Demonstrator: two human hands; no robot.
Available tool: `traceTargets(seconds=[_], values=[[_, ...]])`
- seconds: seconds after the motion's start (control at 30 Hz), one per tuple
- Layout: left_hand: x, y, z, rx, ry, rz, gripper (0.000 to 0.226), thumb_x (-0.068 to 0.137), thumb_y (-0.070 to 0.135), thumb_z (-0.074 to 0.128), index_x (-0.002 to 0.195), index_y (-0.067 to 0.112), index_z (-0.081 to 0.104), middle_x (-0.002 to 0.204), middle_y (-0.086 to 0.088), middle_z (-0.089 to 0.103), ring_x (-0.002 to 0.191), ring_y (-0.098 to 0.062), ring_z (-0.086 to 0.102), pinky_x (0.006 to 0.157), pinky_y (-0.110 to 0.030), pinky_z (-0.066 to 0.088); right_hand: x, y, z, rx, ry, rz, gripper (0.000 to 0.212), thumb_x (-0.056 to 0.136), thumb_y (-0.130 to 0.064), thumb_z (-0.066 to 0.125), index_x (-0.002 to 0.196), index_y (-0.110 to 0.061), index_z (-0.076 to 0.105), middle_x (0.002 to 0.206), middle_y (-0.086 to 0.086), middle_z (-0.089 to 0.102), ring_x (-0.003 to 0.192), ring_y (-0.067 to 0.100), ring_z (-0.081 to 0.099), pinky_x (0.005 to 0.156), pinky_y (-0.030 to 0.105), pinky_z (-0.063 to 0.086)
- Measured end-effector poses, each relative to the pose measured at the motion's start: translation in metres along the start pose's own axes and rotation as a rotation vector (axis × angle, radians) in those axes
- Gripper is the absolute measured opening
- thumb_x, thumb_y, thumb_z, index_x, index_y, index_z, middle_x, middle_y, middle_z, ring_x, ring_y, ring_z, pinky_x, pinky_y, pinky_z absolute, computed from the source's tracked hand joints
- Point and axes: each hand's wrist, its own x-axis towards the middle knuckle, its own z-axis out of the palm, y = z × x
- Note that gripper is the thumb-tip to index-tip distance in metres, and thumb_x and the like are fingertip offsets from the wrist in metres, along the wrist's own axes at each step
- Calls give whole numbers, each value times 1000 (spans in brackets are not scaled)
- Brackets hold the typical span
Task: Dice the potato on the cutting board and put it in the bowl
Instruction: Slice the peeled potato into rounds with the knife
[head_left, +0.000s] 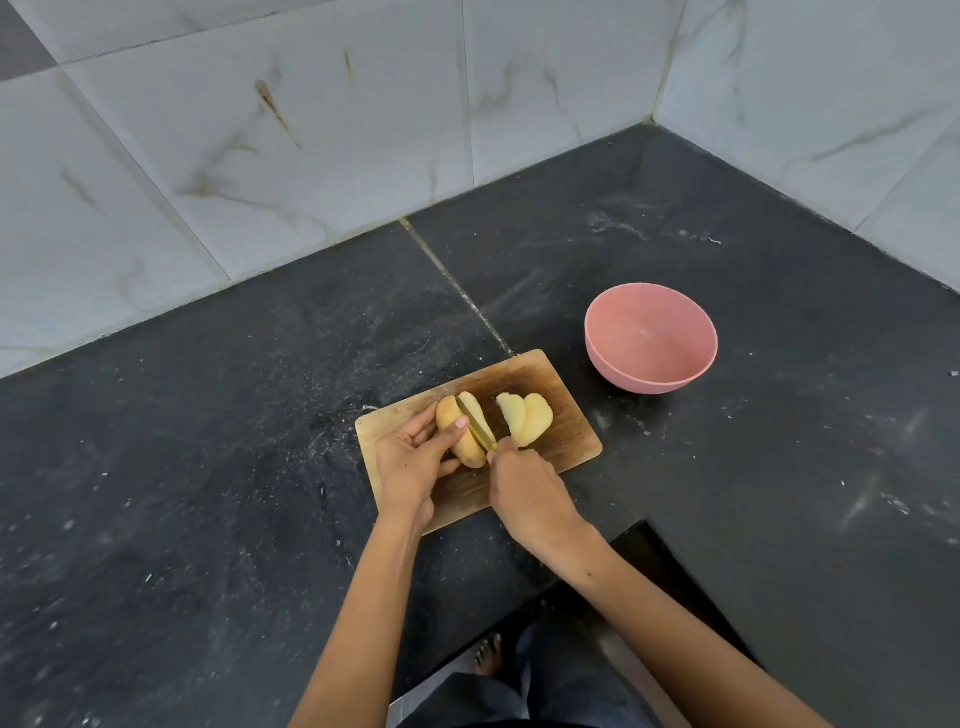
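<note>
A wooden cutting board (563, 387) lies on the dark counter. On it, my left hand (410, 457) grips a peeled potato piece (451, 415) with thumb and fingers curled round it. My right hand (524, 491) grips a knife handle; the blade (479, 425) sits in a cut running lengthwise through that piece, with a slice (474, 406) leaning off to the right of it. Two cut slices (524, 418) lie overlapped further right on the board. A pink bowl (651, 338), with nothing in it, stands just beyond the board's right corner.
The dark stone counter (234, 441) runs into a corner of white marbled wall tiles (260, 130) at the back and right. The counter's front edge is notched near my body, with the floor and my foot below (488, 654).
</note>
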Motion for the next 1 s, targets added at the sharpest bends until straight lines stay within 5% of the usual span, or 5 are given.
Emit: traceTargets(seconds=[0.1, 0.63, 0.83, 1.0], values=[[1, -1, -3, 3, -14, -13, 49, 80, 8, 72, 128, 10, 59, 116, -3, 67, 81, -1, 69, 69, -29, 59, 2, -6, 1, -69, -25, 5, 31, 101, -8, 40, 132, -6, 38, 115, 12, 59, 101, 25, 62, 81, 31, 49], [2, 1, 0, 52, 4, 29, 45, 81, 5, 71, 125, 10, 60, 97, 9, 68, 79, 1, 67, 62, -21, 57, 11, -22, -12, -116, -124, 95, 31, 99, -7, 45, 129, -2, 44, 117, 12, 60, 104, 26, 62, 84, 31, 49], [0, -1, 2, 82, -1, 82, 46, 81, 3, 71, 126, 7, 59, 105, 3, 69, 79, 3, 67, 59, -18, 56, 18, -23, -24, -101, -150, 108, 24, 97, -10, 50, 119, -4, 56, 95, 8, 54, 86, 19, 55, 79, 28, 48], [2, -3, 1, 67, -2, 86, 45, 82, 3, 70, 125, 8, 60, 94, 11, 66, 76, 3, 67, 58, -18, 56, 12, -23, -17, -74, -136, 115, 28, 95, -7, 53, 123, -3, 54, 113, 10, 60, 101, 24, 61, 85, 31, 50]])
